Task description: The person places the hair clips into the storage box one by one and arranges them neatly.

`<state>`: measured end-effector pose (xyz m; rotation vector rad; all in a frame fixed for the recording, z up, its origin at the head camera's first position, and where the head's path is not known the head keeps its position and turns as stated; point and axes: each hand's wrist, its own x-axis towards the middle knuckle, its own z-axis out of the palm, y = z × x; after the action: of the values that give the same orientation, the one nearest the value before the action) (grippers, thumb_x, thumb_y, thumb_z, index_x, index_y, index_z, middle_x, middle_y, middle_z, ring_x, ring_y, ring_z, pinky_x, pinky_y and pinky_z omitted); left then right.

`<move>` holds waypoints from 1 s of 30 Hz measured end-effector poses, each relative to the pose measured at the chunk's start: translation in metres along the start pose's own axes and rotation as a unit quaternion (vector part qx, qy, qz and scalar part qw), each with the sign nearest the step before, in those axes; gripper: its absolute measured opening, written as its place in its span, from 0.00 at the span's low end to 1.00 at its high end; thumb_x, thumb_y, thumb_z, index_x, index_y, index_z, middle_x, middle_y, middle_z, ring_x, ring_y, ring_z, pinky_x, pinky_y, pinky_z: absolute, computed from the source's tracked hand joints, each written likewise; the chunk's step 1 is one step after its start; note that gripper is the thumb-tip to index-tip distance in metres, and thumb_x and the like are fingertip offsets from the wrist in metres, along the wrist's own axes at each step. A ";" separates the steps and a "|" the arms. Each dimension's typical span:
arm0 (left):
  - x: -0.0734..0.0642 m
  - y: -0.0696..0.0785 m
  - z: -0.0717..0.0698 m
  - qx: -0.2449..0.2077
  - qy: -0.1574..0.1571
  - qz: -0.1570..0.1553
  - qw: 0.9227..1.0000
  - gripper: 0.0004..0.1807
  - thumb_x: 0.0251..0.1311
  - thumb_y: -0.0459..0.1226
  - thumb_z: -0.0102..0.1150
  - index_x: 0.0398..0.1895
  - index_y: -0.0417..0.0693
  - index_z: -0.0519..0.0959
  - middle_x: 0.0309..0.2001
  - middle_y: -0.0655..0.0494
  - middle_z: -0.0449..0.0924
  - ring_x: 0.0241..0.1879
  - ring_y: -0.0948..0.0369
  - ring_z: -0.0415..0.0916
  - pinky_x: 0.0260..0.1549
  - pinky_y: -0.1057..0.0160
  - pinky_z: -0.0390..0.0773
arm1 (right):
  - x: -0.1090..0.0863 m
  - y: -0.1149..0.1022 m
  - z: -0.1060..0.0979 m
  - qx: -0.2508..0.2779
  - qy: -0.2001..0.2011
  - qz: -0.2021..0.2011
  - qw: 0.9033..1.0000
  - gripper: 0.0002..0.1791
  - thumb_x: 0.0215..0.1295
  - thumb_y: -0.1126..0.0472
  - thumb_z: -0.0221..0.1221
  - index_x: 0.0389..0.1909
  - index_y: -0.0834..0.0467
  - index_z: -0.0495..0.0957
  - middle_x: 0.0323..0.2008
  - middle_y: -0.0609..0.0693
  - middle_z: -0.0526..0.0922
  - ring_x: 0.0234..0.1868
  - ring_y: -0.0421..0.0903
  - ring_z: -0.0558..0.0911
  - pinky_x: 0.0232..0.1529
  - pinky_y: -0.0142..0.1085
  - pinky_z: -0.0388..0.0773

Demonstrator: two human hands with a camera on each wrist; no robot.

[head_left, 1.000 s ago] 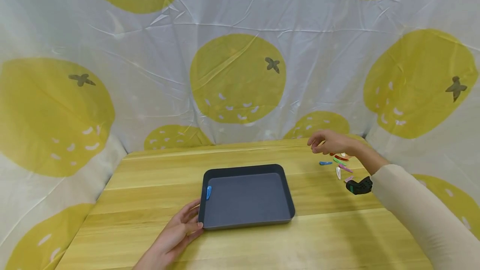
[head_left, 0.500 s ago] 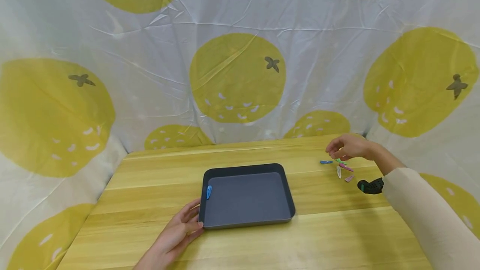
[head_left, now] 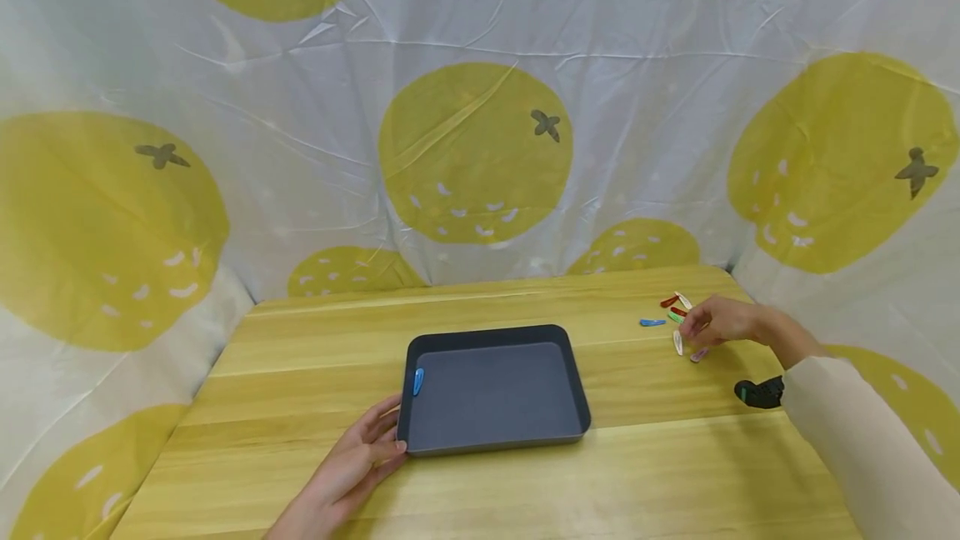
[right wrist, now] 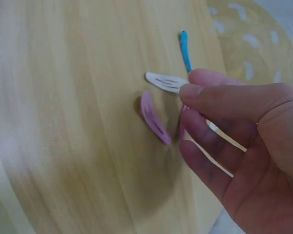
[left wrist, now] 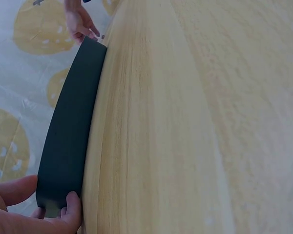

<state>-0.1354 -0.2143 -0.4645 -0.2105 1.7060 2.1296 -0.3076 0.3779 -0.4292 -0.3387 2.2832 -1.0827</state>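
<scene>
My left hand (head_left: pixel 356 458) grips the near left corner of a dark grey baking tray (head_left: pixel 491 447), thumb at the rim and fingers along the side. Against the tray's left wall lies a blue snap hair clip (head_left: pixel 417 382). Over a loose group of hair clips on the right hovers my right hand (head_left: pixel 723 320), fingers loosely bent. In the right wrist view, its thumb and fingertips overlap a white hair clip (right wrist: pixel 162 81). A pink hair clip (right wrist: pixel 155 118) lies just beside the fingers, and a second pinkish clip is mostly hidden behind them.
Around the right hand lie a blue clip (head_left: pixel 652 322), a green clip (head_left: pixel 675 317), red clips (head_left: pixel 669 302) and a white clip (head_left: pixel 683 301). A black device (head_left: pixel 759 393) sits at the right wrist. Behind the wooden table (head_left: pixel 337 357) hangs a fruit-patterned curtain (head_left: pixel 480 7).
My right hand has moved right and nearer, from above the back clips to the pink and front white ones. The red clips show again. Left hand and tray stay put.
</scene>
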 end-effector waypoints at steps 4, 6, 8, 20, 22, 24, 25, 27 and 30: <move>0.000 -0.001 0.000 -0.001 -0.002 0.002 1.000 0.45 0.62 0.18 0.53 0.82 0.40 0.50 0.79 0.32 0.46 0.76 0.37 0.48 0.68 0.41 0.63 | 0.002 0.007 0.003 -0.008 -0.002 -0.021 1.000 0.13 0.59 0.75 0.69 0.43 0.75 0.80 0.40 0.56 0.84 0.40 0.45 0.81 0.40 0.34 0.81; 0.000 -0.002 -0.001 -0.002 -0.003 0.002 1.000 0.45 0.62 0.18 0.54 0.82 0.40 0.50 0.78 0.32 0.47 0.76 0.38 0.48 0.68 0.42 0.63 | 0.004 0.010 0.006 -0.026 -0.002 -0.040 0.999 0.13 0.58 0.75 0.70 0.42 0.76 0.80 0.41 0.57 0.84 0.39 0.43 0.79 0.39 0.32 0.80; 0.000 -0.003 -0.001 -0.001 0.000 0.003 1.000 0.45 0.62 0.18 0.54 0.82 0.39 0.50 0.78 0.32 0.48 0.76 0.38 0.49 0.68 0.42 0.63 | 0.005 0.012 0.007 -0.041 -0.007 -0.055 0.998 0.12 0.58 0.75 0.70 0.42 0.75 0.81 0.41 0.56 0.84 0.39 0.42 0.78 0.40 0.31 0.79; 0.000 -0.002 0.000 0.004 0.002 0.000 1.000 0.44 0.63 0.19 0.54 0.82 0.40 0.50 0.78 0.32 0.47 0.76 0.38 0.49 0.68 0.41 0.63 | 0.001 0.021 0.010 -0.052 -0.036 -0.083 0.995 0.06 0.60 0.78 0.66 0.38 0.73 0.81 0.34 0.52 0.80 0.33 0.42 0.73 0.35 0.30 0.73; 0.000 -0.002 0.000 0.004 0.005 0.002 1.000 0.44 0.63 0.19 0.54 0.82 0.39 0.50 0.78 0.32 0.48 0.75 0.38 0.51 0.67 0.42 0.64 | 0.001 0.022 0.011 -0.059 -0.034 -0.103 0.992 0.05 0.60 0.78 0.66 0.35 0.74 0.80 0.31 0.51 0.80 0.31 0.40 0.73 0.33 0.29 0.72; 0.001 -0.002 0.000 0.004 0.008 0.001 1.000 0.44 0.63 0.19 0.54 0.81 0.39 0.51 0.78 0.32 0.49 0.75 0.39 0.51 0.67 0.43 0.65 | 0.000 0.023 0.011 -0.067 -0.030 -0.115 0.991 0.04 0.60 0.78 0.66 0.33 0.73 0.79 0.29 0.50 0.79 0.29 0.38 0.72 0.32 0.29 0.71; 0.001 -0.002 0.000 0.004 0.009 0.001 1.000 0.44 0.63 0.19 0.54 0.81 0.40 0.51 0.78 0.32 0.49 0.75 0.38 0.51 0.67 0.43 0.65 | 0.000 0.023 0.012 -0.069 -0.028 -0.117 0.990 0.04 0.60 0.77 0.66 0.32 0.73 0.79 0.28 0.50 0.79 0.28 0.37 0.72 0.31 0.29 0.71; 0.001 -0.002 0.000 0.003 0.011 0.000 1.000 0.44 0.63 0.19 0.54 0.81 0.39 0.51 0.78 0.32 0.49 0.75 0.38 0.51 0.67 0.42 0.65 | -0.001 0.021 0.013 -0.073 -0.021 -0.115 0.990 0.05 0.58 0.77 0.66 0.31 0.72 0.79 0.27 0.49 0.79 0.27 0.36 0.71 0.29 0.28 0.69; 0.001 -0.002 0.000 0.001 0.011 0.001 1.000 0.43 0.64 0.18 0.53 0.81 0.39 0.50 0.78 0.32 0.48 0.75 0.38 0.50 0.67 0.42 0.64 | -0.001 0.020 0.014 -0.076 -0.016 -0.106 0.991 0.05 0.58 0.76 0.67 0.30 0.71 0.79 0.25 0.47 0.77 0.24 0.36 0.70 0.27 0.28 0.67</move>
<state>-0.1355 -0.2134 -0.4662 -0.2340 1.7219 2.1338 -0.2983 0.3819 -0.4511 -0.6678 2.3469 -0.9987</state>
